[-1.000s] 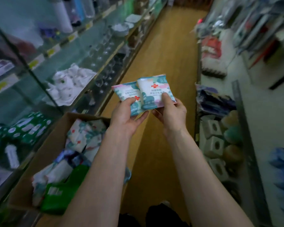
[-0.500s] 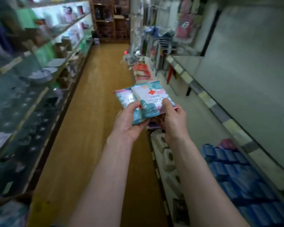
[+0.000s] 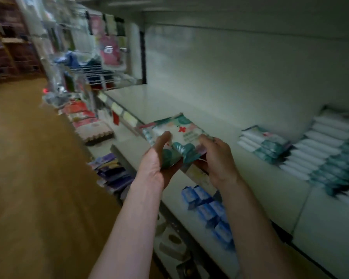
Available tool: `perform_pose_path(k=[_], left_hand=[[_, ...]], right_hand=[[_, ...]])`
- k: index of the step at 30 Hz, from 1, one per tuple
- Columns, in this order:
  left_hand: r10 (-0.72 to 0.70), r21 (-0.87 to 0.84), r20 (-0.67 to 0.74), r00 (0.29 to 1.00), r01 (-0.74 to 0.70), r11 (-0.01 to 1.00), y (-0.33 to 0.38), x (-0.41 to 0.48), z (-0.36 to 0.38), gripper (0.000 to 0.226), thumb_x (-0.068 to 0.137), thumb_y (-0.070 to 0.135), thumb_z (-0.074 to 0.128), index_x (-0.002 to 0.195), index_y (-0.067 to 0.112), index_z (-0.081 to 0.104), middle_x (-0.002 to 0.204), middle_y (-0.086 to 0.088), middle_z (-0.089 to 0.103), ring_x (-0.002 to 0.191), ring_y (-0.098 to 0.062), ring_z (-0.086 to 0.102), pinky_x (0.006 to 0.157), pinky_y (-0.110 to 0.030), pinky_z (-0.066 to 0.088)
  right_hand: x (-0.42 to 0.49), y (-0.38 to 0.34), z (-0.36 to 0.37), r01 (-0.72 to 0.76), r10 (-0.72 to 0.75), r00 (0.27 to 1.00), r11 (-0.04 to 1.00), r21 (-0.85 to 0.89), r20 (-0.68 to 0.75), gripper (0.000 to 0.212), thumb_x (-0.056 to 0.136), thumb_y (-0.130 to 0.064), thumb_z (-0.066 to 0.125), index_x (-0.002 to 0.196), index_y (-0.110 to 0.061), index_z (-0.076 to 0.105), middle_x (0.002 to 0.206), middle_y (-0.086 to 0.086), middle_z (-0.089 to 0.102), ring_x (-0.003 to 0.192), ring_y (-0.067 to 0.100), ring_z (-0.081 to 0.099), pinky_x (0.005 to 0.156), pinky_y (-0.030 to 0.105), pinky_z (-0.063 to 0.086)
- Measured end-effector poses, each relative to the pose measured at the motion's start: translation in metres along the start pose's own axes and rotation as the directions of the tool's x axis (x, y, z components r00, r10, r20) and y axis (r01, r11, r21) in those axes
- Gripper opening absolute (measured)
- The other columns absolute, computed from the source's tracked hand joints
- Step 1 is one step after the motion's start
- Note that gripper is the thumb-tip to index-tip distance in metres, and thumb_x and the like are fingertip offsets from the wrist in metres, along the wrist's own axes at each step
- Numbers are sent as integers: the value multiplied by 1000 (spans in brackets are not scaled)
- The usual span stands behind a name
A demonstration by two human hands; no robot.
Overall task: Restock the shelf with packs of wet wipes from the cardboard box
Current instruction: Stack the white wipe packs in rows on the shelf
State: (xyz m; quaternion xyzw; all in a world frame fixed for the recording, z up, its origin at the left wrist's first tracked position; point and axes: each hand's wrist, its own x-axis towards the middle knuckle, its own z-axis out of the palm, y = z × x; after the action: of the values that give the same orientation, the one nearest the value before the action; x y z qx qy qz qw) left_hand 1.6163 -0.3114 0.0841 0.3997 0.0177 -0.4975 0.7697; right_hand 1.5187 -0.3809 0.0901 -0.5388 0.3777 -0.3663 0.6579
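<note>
The person's left hand [image 3: 156, 160] and right hand [image 3: 217, 158] carry the held packs [image 3: 181, 133] together. These are two flat teal-and-white packs of wet wipes with a red cross, overlapped like a fan. The left hand grips the near left corner, thumb on top and fingers curled beneath. The right hand pinches the near right edge, its fingers curled over the wrapper. The held packs hang just above the front lip of the white shelf [image 3: 226, 128], at the centre of the view, and as far as I can tell they are not yet touching its surface.

At three o'clock from the held packs, on the same shelf, sits a low stack [image 3: 264, 140] of the same wipes. Beyond it, at about four o'clock, is a tall stack [image 3: 328, 152] in several rows; blur keeps me from counting them. The shelf's white surface runs on from the low stack toward ten o'clock. At six o'clock, on the tier below, lie blue packets [image 3: 208, 210], which are other goods.

By my judgement the restocking is partly done. A good share of wipes is on the shelf, these two are in transit, and the stretch just left of the low stack looks like their place. The cardboard box is out of view, so I cannot tell how many packs remain in it.
</note>
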Motion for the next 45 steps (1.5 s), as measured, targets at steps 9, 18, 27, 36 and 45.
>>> perform_pose_path(k=[9,18,27,36,45], left_hand=[[-149,216,203,968,104,971,10,65,53,17,87,15,65,103,11,62,111,-17,68,99,-32,67,74,-40,59],[-322,306,286,902,232,923,4,105,84,23,87,13,66,109,10,61,108,-16,67,95,-30,66,61,-37,59],[-379,355,360,853,250,901,-18,115,129,17,89,-3,52,102,7,56,115,-19,60,102,-34,61,76,-42,56],[-237,307,248,939,156,939,-27,129,136,19,90,-7,52,105,4,48,99,-15,56,90,-30,58,69,-38,52],[-257,355,300,919,143,924,-27,143,144,35,85,6,67,118,9,59,105,-12,68,82,-23,67,53,-24,55]], right_hand=[[49,-30,-34,62,-65,965,998,-17,-256,19,93,-20,57,77,-12,62,73,1,72,65,13,69,60,27,55],[63,-91,-63,34,-202,974,571,-820,-101,48,78,-52,71,119,-34,55,121,-13,47,104,4,52,79,20,44],[94,-127,-98,-164,81,985,130,-978,-155,66,72,-40,74,125,-33,36,103,-12,48,89,13,56,77,35,50],[127,-106,-134,-231,104,964,-123,-965,-244,62,77,-36,70,127,-23,37,117,3,54,94,23,54,80,36,48],[137,-101,-135,-209,185,951,-210,-955,-249,50,80,-32,66,124,-19,46,116,2,57,99,23,57,87,39,50]])
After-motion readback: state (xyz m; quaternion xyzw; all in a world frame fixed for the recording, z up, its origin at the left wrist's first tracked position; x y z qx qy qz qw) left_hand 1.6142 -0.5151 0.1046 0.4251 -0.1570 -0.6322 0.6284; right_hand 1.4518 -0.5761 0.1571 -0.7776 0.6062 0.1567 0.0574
